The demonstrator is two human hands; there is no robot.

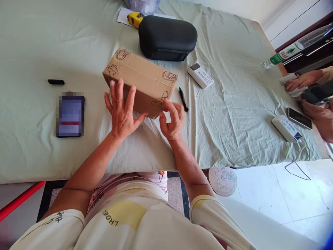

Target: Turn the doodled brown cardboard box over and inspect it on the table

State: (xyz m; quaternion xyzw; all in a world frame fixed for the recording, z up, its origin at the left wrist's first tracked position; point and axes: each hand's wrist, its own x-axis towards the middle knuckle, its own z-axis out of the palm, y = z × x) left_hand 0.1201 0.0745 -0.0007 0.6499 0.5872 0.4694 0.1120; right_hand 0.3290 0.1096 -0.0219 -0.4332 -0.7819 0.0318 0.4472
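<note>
A brown cardboard box (145, 71) with black pen scribbles near its corners lies at an angle on the cloth. My left hand (122, 111) is open, its spread fingers against the box's near side. At the near right corner, my right hand (172, 118) has its index fingertip by a scribble, thumb apart from it and other fingers bent; no grip on the box shows. A black marker (183, 99) without its cap lies just right of that hand. Far to the left, a black marker cap (56, 82) lies above a phone (70, 115) with a blurred screen.
Behind the box are a black zip case (168, 36) and a yellow tape measure (135, 19). A white device (200, 75) lies to the right. At the far right, another person's hands (304, 81) hold something dark, near a bottle (286, 53), a phone (299, 118) and a cabled white device (286, 128).
</note>
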